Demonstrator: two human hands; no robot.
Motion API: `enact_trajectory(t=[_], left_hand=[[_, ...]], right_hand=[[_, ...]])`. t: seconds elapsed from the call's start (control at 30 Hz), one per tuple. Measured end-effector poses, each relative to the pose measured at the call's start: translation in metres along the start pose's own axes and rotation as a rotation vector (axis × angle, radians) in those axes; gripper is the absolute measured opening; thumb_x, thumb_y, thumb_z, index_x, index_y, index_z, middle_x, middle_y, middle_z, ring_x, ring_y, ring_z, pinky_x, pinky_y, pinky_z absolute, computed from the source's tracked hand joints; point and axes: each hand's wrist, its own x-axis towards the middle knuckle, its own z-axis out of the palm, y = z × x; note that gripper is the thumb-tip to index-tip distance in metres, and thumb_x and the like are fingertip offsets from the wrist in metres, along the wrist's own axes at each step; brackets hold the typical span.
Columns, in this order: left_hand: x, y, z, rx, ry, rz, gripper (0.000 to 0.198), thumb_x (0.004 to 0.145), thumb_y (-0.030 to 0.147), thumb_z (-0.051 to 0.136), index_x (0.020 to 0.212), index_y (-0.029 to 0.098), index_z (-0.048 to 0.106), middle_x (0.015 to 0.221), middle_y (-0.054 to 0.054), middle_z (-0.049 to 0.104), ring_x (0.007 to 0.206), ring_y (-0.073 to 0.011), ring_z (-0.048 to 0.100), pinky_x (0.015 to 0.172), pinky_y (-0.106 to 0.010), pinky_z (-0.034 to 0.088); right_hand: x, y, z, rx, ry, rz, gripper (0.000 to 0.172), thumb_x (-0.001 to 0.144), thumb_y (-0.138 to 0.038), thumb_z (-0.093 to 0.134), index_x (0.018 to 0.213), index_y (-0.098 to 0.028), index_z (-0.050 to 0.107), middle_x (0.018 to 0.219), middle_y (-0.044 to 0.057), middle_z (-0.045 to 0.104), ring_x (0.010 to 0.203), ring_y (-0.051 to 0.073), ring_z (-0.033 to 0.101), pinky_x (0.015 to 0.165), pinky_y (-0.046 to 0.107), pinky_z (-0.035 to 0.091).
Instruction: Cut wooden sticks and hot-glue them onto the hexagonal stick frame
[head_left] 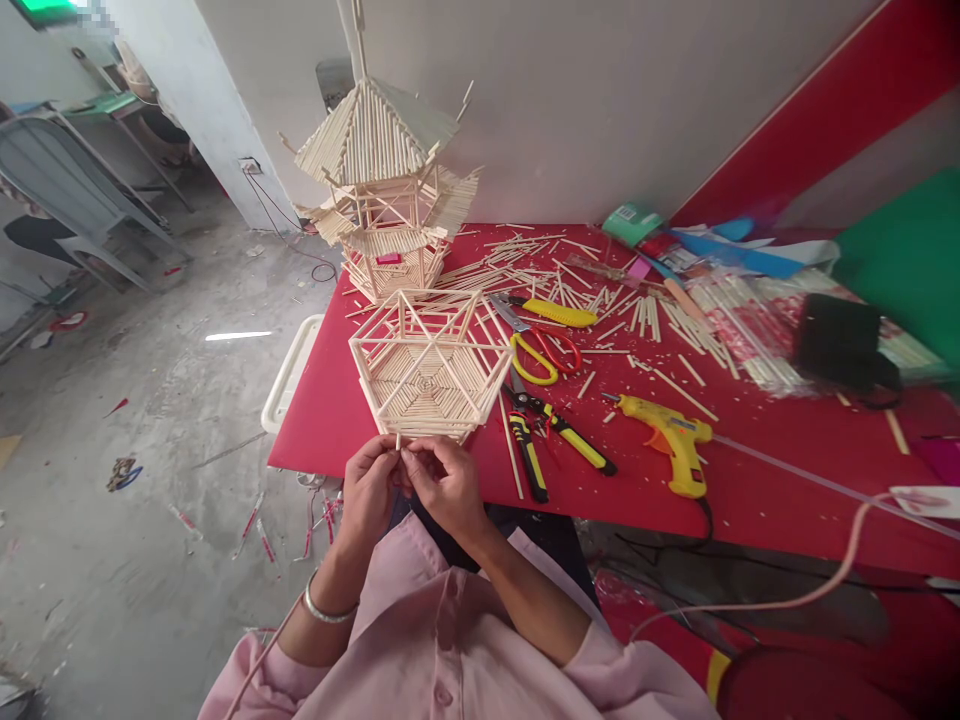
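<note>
Had a short pale wooden stick [398, 441] pinched between left hand [371, 482] and right hand [448, 484] fingertips, prob for finer control, just by the near edge of a pale hexagonal stick frame [427, 383], plus a yellow plastic glue gun [670, 428] parked off right, likely for easy reach.

2 stick models [420, 400] [375, 140], 1 glue gun [667, 425]

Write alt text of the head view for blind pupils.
Left hand and right hand hold a short stick near a hexagonal stick model. Behind it stands a stick pagoda; a yellow glue gun lies at right.
</note>
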Motion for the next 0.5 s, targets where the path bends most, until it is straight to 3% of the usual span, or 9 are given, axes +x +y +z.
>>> enact_trajectory(t=[0.5], left_hand=[[-0.0002, 0.0001, -0.0005, -0.011, 0.005, 0.0, 0.014, 0.066, 0.025, 0.068, 0.075, 0.014, 0.067, 0.051, 0.003, 0.055, 0.041, -0.0068, 0.045, 0.041, -0.018, 0.037]], right_hand=[[-0.0006, 0.0022, 0.0003, 0.0, 0.006, -0.025, 0.005, 0.087, -0.026, 0.062, 0.085, -0.022, 0.065, 0.077, 0.002, 0.069, 0.068, 0.014, 0.064, 0.065, 0.025, 0.053]])
